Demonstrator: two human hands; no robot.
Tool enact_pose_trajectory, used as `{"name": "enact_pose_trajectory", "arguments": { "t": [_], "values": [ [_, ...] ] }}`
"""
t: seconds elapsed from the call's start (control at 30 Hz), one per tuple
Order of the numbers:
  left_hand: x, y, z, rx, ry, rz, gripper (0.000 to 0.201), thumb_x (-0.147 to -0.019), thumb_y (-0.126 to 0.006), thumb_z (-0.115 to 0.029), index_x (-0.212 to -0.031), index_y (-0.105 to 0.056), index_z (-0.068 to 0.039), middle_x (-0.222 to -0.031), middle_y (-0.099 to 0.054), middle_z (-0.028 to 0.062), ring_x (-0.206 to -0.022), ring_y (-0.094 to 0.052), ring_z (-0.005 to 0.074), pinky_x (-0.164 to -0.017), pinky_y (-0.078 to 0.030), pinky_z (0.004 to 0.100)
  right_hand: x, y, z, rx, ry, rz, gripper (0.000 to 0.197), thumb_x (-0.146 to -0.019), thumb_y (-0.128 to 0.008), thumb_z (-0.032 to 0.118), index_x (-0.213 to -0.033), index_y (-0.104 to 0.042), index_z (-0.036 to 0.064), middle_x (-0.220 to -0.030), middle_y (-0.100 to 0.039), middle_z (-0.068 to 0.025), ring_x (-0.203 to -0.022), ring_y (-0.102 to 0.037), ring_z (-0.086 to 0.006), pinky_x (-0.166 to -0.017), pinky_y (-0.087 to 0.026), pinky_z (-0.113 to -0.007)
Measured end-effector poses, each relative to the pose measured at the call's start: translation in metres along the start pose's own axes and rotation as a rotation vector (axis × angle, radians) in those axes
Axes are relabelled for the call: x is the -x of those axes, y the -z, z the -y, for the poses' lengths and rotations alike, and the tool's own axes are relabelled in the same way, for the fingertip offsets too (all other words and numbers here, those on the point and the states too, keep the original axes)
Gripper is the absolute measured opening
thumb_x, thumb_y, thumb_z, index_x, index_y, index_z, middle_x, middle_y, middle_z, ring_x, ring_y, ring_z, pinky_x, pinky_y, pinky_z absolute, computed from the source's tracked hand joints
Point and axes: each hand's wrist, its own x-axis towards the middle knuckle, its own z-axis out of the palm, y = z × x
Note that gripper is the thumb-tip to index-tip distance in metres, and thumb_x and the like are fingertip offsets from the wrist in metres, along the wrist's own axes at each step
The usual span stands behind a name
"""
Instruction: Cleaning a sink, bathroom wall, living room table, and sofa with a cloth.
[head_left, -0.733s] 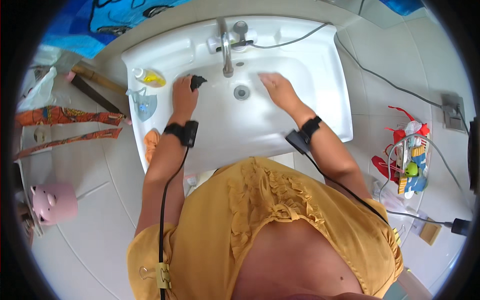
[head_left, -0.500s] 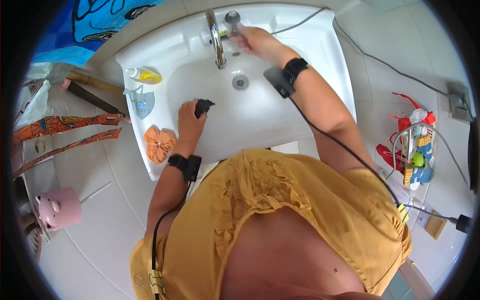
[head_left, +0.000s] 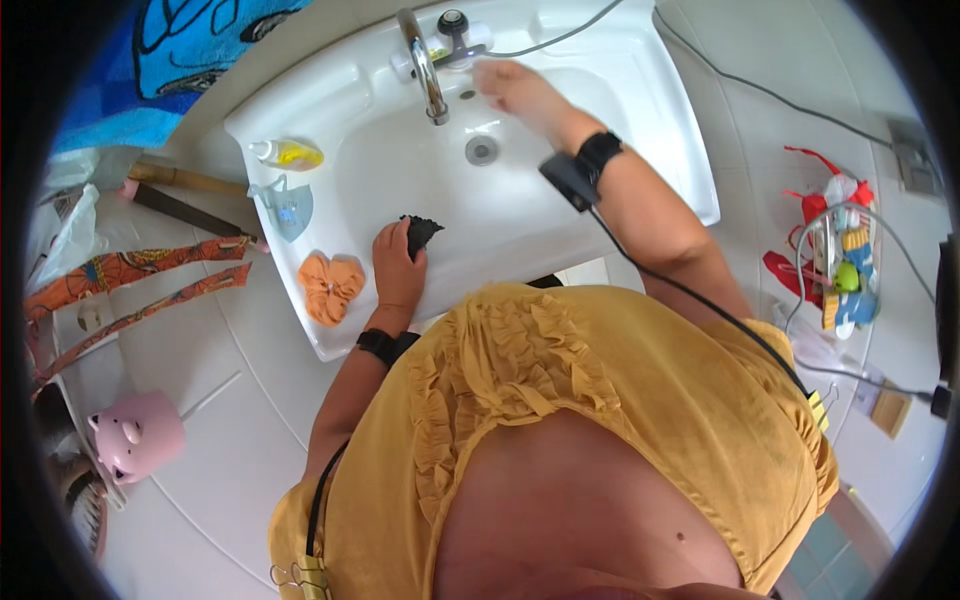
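Clamped left hand (head_left: 398,256) on black cloth (head_left: 424,234), with orange scrunchie (head_left: 342,280) to its left; held out right hand (head_left: 515,88), with faucet (head_left: 424,75) to its left; couldn't tell finger spread through blur.

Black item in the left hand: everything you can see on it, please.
The black item is small and uniformly dark, with a bumpy, ruffled edge and a pointed end toward the right. It looks like bunched fabric, though the material is not certain. The left hand holds it from the left, hiding part of it, at the near-left part of the white sink. Whether it touches the sink or is wet cannot be told.
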Motion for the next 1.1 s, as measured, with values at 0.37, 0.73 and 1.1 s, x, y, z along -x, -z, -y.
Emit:
{"name": "enact_pose_trajectory", "arguments": {
  "t": [0.37,0.73,1.1],
  "values": [
    [0.001,-0.004,0.000,-0.035,-0.054,0.025,0.054,-0.077,-0.067,-0.006,-0.128,-0.050,-0.002,-0.123,-0.052,0.0179,-0.115,-0.048,0.0382,-0.101,-0.039,0.0455,0.181,-0.005,-0.090,1.232,0.083,0.349,0.062,-0.099,-0.041,0.050,-0.149,-0.034,0.0146,-0.155,-0.028,-0.0162,-0.145,-0.021,-0.0343,-0.116,-0.019,-0.052],
    [0.003,-0.001,0.003,-0.045,-0.154,-0.005,0.047,-0.080,-0.061,-0.005,-0.126,-0.051,-0.002,-0.120,-0.052,0.0197,-0.112,-0.049,0.0387,-0.097,-0.040,0.0464,0.218,-0.026,-0.102,1.375,0.165,0.253,0.058,-0.100,-0.036,0.050,-0.147,-0.038,0.0150,-0.151,-0.038,-0.0101,-0.143,-0.028,-0.0283,-0.117,-0.019,-0.045],
    [0.038,0.041,0.003,-0.077,-0.246,-0.086,0.045,-0.081,-0.057,-0.002,-0.125,-0.051,0.001,-0.117,-0.053,0.0212,-0.110,-0.050,0.0399,-0.095,-0.041,0.0472,0.226,-0.080,-0.118,1.356,0.247,0.061,0.052,-0.100,-0.039,0.047,-0.139,-0.049,0.0135,-0.143,-0.047,-0.0106,-0.137,-0.036,-0.0291,-0.115,-0.024,-0.048]
  ]
}}
